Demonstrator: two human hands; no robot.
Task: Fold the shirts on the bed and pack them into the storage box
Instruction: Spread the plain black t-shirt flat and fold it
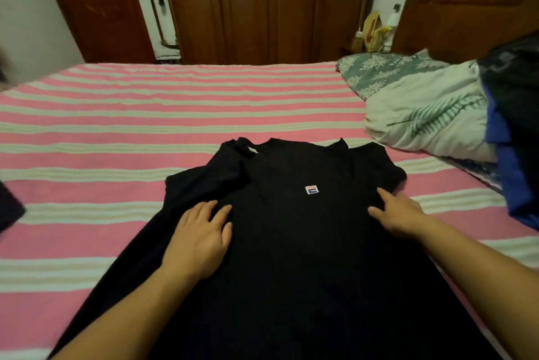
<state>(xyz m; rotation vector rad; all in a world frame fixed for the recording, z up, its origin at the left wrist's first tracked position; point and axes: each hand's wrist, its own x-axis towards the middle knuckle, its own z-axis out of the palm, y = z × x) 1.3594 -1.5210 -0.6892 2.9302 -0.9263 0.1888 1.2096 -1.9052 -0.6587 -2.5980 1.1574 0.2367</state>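
A black shirt (291,237) with a small white logo patch lies spread front-up on the pink-and-white striped bed (145,114), collar away from me. Both short sleeves are folded in over its shoulders. My left hand (201,240) rests flat on the shirt's left chest, fingers straight. On the right side of the chest lies my right hand (399,216), fingers spread and flat on the cloth. No storage box is in view.
A heap of dark and blue clothes (516,126) sits at the right edge, beside a pale leaf-print quilt (423,109) and a floral pillow (376,71). A dark cloth corner (8,208) shows at the left edge. A brown wardrobe (262,4) stands behind the bed.
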